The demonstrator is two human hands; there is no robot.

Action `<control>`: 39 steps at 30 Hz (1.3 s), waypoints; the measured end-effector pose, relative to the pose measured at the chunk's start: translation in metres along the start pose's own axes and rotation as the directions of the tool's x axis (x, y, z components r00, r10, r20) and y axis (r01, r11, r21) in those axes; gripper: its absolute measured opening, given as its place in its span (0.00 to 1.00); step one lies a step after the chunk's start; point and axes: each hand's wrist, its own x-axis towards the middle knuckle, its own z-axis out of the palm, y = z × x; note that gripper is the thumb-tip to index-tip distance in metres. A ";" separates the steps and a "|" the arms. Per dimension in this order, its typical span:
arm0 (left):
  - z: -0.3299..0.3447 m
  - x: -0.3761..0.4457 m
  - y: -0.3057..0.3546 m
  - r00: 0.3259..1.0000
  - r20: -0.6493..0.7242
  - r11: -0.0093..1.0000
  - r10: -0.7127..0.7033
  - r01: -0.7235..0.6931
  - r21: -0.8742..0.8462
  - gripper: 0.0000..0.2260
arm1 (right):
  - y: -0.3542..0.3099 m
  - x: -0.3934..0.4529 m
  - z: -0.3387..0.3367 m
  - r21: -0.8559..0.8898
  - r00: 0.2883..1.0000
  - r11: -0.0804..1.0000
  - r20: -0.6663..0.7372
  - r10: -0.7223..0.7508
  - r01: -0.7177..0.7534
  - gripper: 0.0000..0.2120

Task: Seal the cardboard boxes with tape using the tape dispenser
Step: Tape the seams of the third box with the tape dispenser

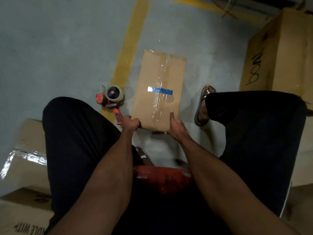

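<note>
Head view: both hands' grip (pixel 132 123) (pixel 176 124) clasping taped box's (pixel 159 89) near corners.

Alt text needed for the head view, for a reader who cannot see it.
Seen from above, a seated person's left hand and right hand grip the near corners of a taped cardboard box on a grey floor. An orange tape dispenser lies on the floor left of it, unheld; bigger cartons stand around.

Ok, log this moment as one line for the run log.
stage: box handling | left hand: grips box near corner | right hand: grips box near end | tape dispenser: on floor, left of box, unheld | seam: taped
</note>
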 end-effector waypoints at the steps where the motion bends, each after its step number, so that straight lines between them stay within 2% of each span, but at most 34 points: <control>1: 0.000 0.002 -0.002 0.999 -0.036 1.000 -0.017 0.017 -0.005 0.17 | 0.000 0.001 0.000 -0.012 1.000 1.000 0.002 -0.003 0.003 0.55; 3: 0.002 0.011 -0.010 0.996 -0.078 0.999 -0.032 0.031 -0.012 0.25 | 0.000 0.001 0.000 -0.031 1.000 1.000 0.002 -0.001 0.002 0.55; 8: 0.004 0.023 -0.024 0.996 -0.077 0.999 -0.039 0.036 -0.040 0.22 | 0.000 0.005 0.003 -0.045 1.000 0.999 -0.001 0.003 -0.003 0.57; 11: -0.005 0.003 -0.007 0.997 -0.070 0.995 -0.018 0.011 -0.104 0.25 | -0.004 0.005 0.004 -0.024 1.000 0.999 0.006 0.022 -0.022 0.59; 12: -0.007 -0.001 0.001 0.997 -0.069 0.983 -0.024 0.011 -0.183 0.28 | -0.005 0.004 0.005 -0.014 1.000 1.000 0.011 0.023 -0.023 0.60; 13: -0.009 -0.002 0.010 0.998 -0.052 0.942 -0.048 0.028 -0.334 0.30 | -0.008 0.003 0.006 -0.005 1.000 1.000 0.017 0.020 -0.020 0.60; 14: -0.007 0.002 0.018 0.998 -0.020 0.870 -0.063 0.045 -0.492 0.31 | -0.012 0.001 0.008 0.007 1.000 1.000 0.020 0.011 -0.011 0.60; 16: -0.004 0.001 0.035 0.998 0.050 0.739 -0.027 0.054 -0.672 0.27 | -0.020 0.000 0.016 0.040 1.000 0.999 0.026 -0.013 0.012 0.61; 18: 0.004 0.000 0.046 0.996 0.079 0.790 0.048 0.010 -0.613 0.25 | -0.029 -0.001 0.022 0.087 0.999 0.996 0.031 -0.015 0.012 0.61; 20: 0.009 -0.008 0.049 0.995 0.087 0.878 0.047 0.001 -0.479 0.26 | -0.033 0.000 0.023 0.138 0.999 0.990 0.031 -0.008 0.003 0.58; 22: 0.011 -0.013 0.040 0.992 0.090 0.960 -0.088 0.109 -0.258 0.29 | -0.035 0.000 0.018 0.107 1.000 0.994 -0.001 -0.020 0.020 0.49; 24: 0.014 -0.018 0.023 0.923 0.210 0.940 -0.322 0.339 -0.048 0.30 | -0.039 -0.001 0.009 -0.018 0.997 0.999 -0.076 -0.034 0.032 0.35; 25: 0.017 -0.021 0.017 0.872 0.308 0.913 -0.380 0.408 -0.028 0.28 | -0.041 -0.001 0.004 -0.069 0.991 0.997 -0.130 -0.042 0.033 0.26; 27: 0.020 -0.026 0.013 0.773 0.483 0.862 -0.411 0.502 -0.070 0.26 | -0.047 -0.001 -0.004 -0.102 0.974 0.994 -0.219 -0.064 0.042 0.14; 30: 0.022 -0.019 0.008 0.709 0.607 0.857 -0.359 0.509 -0.087 0.26 | -0.056 0.011 -0.018 -0.125 0.959 0.983 -0.238 -0.158 0.131 0.11; 32: 0.021 -0.017 0.004 0.666 0.674 0.858 -0.318 0.505 -0.093 0.31 | -0.063 0.028 -0.033 -0.167 0.951 0.966 -0.209 -0.228 0.195 0.14; 33: 0.020 -0.019 0.004 0.647 0.693 0.837 -0.317 0.535 -0.117 0.29 | -0.068 0.037 -0.042 -0.199 0.944 0.956 -0.204 -0.257 0.217 0.18; 35: 0.023 -0.015 0.002 0.626 0.688 0.731 -0.367 0.652 -0.203 0.20 | -0.082 0.057 -0.059 -0.304 0.930 0.919 -0.188 -0.316 0.251 0.25; 36: 0.026 -0.012 0.002 0.625 0.672 0.681 -0.398 0.692 -0.240 0.22 | -0.090 0.067 -0.067 -0.360 0.926 0.895 -0.168 -0.340 0.263 0.30; 37: 0.027 -0.012 0.005 0.640 0.650 0.661 -0.410 0.700 -0.272 0.23 | -0.100 0.076 -0.074 -0.412 0.924 0.869 -0.138 -0.356 0.273 0.35; 39: 0.027 -0.009 0.017 0.712 0.564 0.655 -0.418 0.666 -0.356 0.23 | -0.119 0.098 -0.090 -0.496 0.935 0.823 -0.054 -0.350 0.279 0.48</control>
